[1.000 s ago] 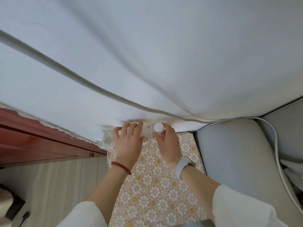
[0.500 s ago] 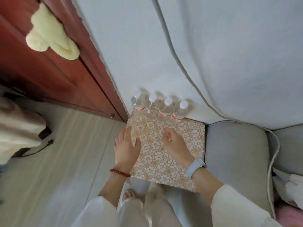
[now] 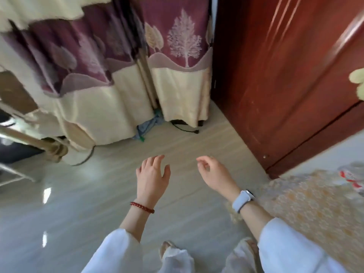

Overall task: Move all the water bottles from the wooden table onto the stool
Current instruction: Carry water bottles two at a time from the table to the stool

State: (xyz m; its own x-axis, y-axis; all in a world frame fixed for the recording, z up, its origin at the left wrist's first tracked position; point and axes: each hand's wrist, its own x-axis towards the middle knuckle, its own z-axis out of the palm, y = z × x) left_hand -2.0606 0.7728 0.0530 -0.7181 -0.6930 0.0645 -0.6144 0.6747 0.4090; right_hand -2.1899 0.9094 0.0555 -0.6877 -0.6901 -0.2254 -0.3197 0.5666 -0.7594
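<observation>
Glossy floor [image 3: 98,203], polished wooden door [image 3: 275,85], cloth curtain [image 3: 177,56].

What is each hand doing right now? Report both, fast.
Left hand: open, fingers spread, holding nothing, over the floor.
Right hand: open, fingers loosely curled, holding nothing.

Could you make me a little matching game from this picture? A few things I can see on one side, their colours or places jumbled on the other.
Things:
1. bracelet
2. watch
3. door
4. stool

Descriptions:
A. reddish-brown wood, upper right
B. red beads, on the left wrist
C. yellow flower-patterned top, far right
D. pale band, on the right wrist

Pairs: 1-B, 2-D, 3-A, 4-C
</observation>
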